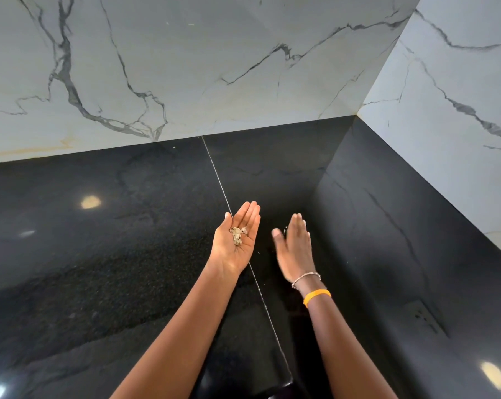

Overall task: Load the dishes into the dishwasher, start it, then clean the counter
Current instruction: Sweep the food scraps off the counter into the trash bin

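Note:
My left hand (237, 240) is held palm up over the black counter (114, 240), fingers straight. A small heap of pale crumbs (237, 235) lies in its palm. My right hand (294, 249) hovers just to the right, on edge with straight fingers, palm turned toward the left hand. A few tiny specks lie on the counter between the two hands. No dishes or dishwasher are in view.
The glossy black counter runs into a corner; a thin seam (223, 191) crosses it from back to front. White marble wall (186, 67) stands behind and at right. A socket plate (423, 316) sits in the black right-hand upstand.

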A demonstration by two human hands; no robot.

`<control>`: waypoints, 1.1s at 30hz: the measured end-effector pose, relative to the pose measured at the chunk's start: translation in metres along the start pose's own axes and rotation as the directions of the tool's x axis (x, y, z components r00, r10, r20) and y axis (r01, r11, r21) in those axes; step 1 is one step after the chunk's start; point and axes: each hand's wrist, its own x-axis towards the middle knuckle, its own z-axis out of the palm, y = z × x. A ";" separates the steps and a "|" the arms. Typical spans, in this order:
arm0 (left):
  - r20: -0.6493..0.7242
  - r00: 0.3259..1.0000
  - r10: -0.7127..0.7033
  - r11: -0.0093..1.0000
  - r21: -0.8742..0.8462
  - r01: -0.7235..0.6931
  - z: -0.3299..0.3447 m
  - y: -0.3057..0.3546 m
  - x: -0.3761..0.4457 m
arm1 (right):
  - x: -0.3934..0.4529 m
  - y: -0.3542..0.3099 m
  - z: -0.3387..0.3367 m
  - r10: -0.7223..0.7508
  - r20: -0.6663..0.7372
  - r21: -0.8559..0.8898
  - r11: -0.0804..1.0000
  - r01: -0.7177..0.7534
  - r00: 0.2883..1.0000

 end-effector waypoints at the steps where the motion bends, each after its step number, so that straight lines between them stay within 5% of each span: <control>1: -0.003 1.000 -0.004 1.000 -0.004 0.004 0.001 0.000 0.000 | 0.006 0.003 -0.007 -0.005 -0.035 0.084 0.996 0.008 0.999; 7: 0.006 0.999 -0.051 0.998 -0.047 0.051 0.000 0.001 -0.004 | -0.010 0.007 0.009 -0.192 -0.018 -0.356 0.918 0.173 0.981; 16: -0.017 0.996 -0.086 0.996 -0.031 0.086 0.001 -0.004 -0.004 | -0.041 -0.011 0.001 -0.328 -0.060 -0.509 0.823 0.254 0.943; 25: -0.023 0.997 -0.074 0.997 -0.021 0.073 -0.002 -0.005 -0.003 | 0.004 -0.012 -0.024 -0.146 -0.029 -0.238 0.962 0.135 0.989; 29: -0.030 0.997 -0.075 0.997 -0.004 0.075 -0.003 -0.009 -0.002 | 0.017 -0.014 -0.046 0.060 -0.023 0.289 0.956 -0.051 0.998; 33: -0.018 0.998 -0.065 0.998 0.015 0.066 -0.005 -0.013 0.002 | 0.008 -0.042 -0.059 -0.171 -0.096 0.274 0.942 0.191 0.981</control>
